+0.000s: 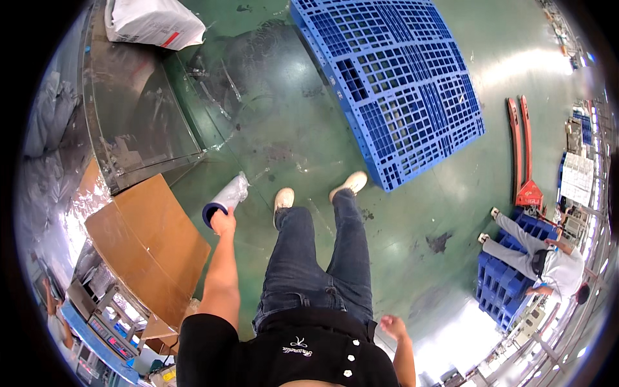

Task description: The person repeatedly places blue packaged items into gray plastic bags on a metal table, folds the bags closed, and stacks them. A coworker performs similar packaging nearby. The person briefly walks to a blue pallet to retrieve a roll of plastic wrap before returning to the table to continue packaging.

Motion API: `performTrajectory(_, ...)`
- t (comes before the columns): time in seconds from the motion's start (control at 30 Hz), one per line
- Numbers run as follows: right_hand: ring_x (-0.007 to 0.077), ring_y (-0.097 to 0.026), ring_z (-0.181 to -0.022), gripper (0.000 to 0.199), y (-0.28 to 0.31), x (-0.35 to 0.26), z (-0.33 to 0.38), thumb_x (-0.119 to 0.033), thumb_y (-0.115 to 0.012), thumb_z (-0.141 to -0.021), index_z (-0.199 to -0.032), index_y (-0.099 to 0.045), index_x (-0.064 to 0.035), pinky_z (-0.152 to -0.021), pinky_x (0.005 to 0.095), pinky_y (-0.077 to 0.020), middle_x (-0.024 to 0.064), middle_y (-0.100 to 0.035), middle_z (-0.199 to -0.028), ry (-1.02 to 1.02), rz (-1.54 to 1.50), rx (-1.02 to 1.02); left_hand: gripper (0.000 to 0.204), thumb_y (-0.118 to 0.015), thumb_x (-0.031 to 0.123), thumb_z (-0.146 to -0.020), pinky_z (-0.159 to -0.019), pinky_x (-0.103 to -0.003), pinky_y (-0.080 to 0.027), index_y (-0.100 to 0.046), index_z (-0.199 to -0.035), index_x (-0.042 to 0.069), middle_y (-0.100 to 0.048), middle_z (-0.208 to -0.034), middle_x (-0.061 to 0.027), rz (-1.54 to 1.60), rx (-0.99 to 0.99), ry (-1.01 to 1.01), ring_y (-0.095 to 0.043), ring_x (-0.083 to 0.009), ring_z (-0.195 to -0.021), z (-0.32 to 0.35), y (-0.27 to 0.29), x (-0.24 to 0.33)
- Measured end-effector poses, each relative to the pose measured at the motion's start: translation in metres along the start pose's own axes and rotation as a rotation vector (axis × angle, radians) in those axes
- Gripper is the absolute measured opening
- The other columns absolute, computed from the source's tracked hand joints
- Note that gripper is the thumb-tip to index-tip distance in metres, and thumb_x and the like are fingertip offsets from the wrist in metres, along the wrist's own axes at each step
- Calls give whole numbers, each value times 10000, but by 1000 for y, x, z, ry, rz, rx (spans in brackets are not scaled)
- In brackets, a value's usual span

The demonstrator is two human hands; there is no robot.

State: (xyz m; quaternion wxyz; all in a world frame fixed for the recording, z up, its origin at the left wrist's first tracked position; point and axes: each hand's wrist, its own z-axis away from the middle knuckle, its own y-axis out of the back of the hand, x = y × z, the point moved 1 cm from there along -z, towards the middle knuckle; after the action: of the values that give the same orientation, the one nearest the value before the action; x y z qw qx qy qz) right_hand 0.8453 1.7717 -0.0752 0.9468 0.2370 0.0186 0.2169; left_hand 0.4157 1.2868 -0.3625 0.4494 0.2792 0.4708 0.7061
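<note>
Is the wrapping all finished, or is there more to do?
Done: bags at far left already look wrapped in clear film. In hand: the left hand grips a film roll; the right hand is empty. Left: the blue pallet lies bare.

open green floor (290, 135) lies ahead, hemmed by the brown cardboard sheet (145, 242) at left and the blue pallet (400, 84) at right.

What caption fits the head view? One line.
Left hand holds a stretch-film roll over the green floor, near a blue pallet.
</note>
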Motion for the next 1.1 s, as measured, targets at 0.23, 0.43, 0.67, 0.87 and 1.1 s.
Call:
performTrajectory(0.23, 304, -600, -976, 406, 87, -166, -52, -197, -716, -782, -1142, -589, -61, -834, 399, -482, 124, -643, -1000, 645, -69, 392, 397, -719, 361, -741, -625, -473, -469, -591, -645, -2, -631, -695, -200, 145, -69, -479, -620, -390, -681, 119, 180, 101)
performTrajectory(0.43, 361, -269, -1362, 926, 144, -203, -19, -223, -828, -628, -1423, -355, -194, -1095, 525, -253, 135, -283, -1477, 1196, 49, 542, 226, -740, 185, -732, -664, -407, -485, -659, -803, -14, -644, -759, -174, 544, -187, -1045, -620, -359, -720, 306, 312, 181)
performTrajectory(0.67, 178, -559, -693, 312, 289, 0, -22, 82, -518, -774, -1044, -504, -72, -631, 306, -466, 72, -582, -845, 1208, -1013, 740, 232, -708, 131, -804, -734, -321, -500, -662, -983, -8, -674, -854, -126, 466, -578, -1146, -644, -203, -791, 472, 362, 281)
performTrajectory(0.87, 32, -431, -562, 49, 423, 130, 46, -12, -498, -913, -944, -507, -49, -482, 182, -343, -27, -504, -735, 1257, -1546, 662, 263, -713, 114, -804, -855, -338, -473, -662, -1046, 26, -669, -1014, -113, 354, -552, -1524, -627, -213, -930, 549, 305, 349)
performTrajectory(1.1, 50, -438, -552, 122, 481, 203, 100, -26, -444, -867, -936, -535, -70, -459, 219, -333, -13, -509, -677, 1194, -1389, 421, 654, -824, 162, -619, -957, -360, -416, -559, -1197, 7, -576, -1143, -123, 452, -159, -1496, -543, -249, -1117, 616, 259, 420)
